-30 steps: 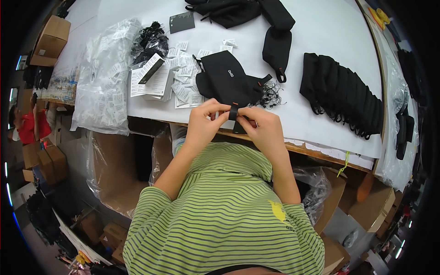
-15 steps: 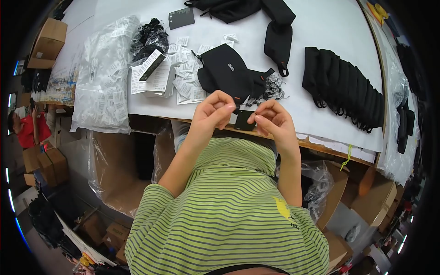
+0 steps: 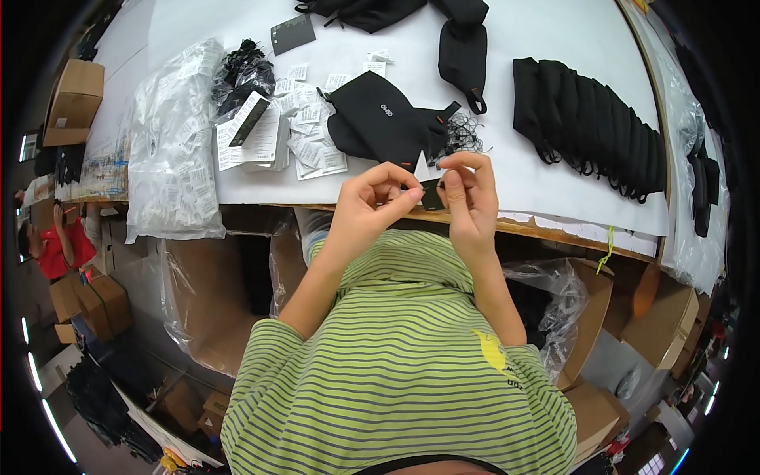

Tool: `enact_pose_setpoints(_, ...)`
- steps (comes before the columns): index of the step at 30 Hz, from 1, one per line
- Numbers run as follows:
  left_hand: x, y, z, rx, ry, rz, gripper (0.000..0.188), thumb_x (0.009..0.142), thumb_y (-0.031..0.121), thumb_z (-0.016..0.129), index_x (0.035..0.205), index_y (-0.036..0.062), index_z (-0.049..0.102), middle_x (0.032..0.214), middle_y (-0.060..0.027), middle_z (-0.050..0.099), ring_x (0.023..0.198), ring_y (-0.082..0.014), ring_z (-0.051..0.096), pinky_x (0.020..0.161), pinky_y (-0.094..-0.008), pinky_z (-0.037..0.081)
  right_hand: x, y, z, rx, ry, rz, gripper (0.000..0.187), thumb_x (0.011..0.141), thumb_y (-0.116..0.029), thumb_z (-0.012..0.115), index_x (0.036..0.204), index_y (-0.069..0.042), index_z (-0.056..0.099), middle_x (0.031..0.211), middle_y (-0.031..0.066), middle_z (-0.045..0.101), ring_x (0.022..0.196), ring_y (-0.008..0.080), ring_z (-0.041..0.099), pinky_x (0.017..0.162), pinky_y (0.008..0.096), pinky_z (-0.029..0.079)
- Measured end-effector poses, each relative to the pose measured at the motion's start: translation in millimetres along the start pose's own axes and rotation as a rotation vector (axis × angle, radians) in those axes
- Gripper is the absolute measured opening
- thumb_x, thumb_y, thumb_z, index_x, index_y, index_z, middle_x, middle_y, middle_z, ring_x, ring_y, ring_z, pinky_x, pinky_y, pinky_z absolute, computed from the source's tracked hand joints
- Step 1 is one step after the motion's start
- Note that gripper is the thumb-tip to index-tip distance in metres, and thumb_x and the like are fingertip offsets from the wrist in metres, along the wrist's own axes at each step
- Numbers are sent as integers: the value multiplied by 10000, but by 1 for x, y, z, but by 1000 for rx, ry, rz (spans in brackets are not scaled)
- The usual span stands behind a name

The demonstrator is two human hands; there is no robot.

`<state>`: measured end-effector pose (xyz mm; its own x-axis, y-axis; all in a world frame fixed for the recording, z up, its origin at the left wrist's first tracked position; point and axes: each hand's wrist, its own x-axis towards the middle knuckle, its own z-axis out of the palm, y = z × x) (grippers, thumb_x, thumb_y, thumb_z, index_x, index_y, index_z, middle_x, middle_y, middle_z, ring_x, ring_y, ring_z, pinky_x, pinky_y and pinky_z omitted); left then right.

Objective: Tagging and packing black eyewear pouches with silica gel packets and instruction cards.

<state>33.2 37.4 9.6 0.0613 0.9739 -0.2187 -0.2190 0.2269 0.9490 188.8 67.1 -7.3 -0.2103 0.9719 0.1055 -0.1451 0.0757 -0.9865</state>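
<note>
My left hand (image 3: pixel 375 207) and my right hand (image 3: pixel 473 199) meet at the table's front edge, fingertips pinched close together. Whatever thin piece they pinch is too small to make out. Just beneath the fingertips shows a small black card tag (image 3: pixel 433 197), partly hidden by the right fingers. Beyond the hands lies a black fabric pouch (image 3: pixel 372 119) with a small orange tab at its near edge. A tangle of black tag strings (image 3: pixel 465 136) sits right of the pouch, and a white pointed paper corner (image 3: pixel 422 168) stands out near my fingertips.
Left of the pouch are loose white labels (image 3: pixel 309 119), a stack of printed cards (image 3: pixel 269 146), bundled black strings (image 3: pixel 245 75) and a plastic bag of labels (image 3: pixel 178 150). A row of black pouches (image 3: pixel 590 131) lies right. Cardboard boxes (image 3: pixel 206 309) stand below the table.
My hands have drawn nearer each other, the left fingertips shifting right. The black tag is more covered by my fingers. The whole view has shifted slightly.
</note>
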Motion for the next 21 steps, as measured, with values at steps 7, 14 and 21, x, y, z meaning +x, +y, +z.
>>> enact_pose_setpoints(7,-2,-5,-3,45,-22,13,69,853,67,637,866,12,598,566,102,382,518,17,277,484,-196,198,-3,0,2,8,-100,72,118,941,-100,532,1028,-34,486,763,11,547,627,35,449,566,192,336)
enact_pose_setpoints(14,-4,-3,-4,38,10,3,68,848,67,637,851,14,595,558,107,337,521,13,257,486,-197,196,-4,-4,2,56,-123,86,127,927,-82,552,1017,-29,480,785,16,587,662,36,494,593,177,361)
enact_pose_setpoints(21,-2,-6,-5,23,-36,1,69,840,66,640,849,15,594,552,104,321,519,9,248,484,-199,198,-3,-3,3,-68,-130,23,130,921,-70,555,1011,-31,471,748,24,600,657,40,509,594,174,383)
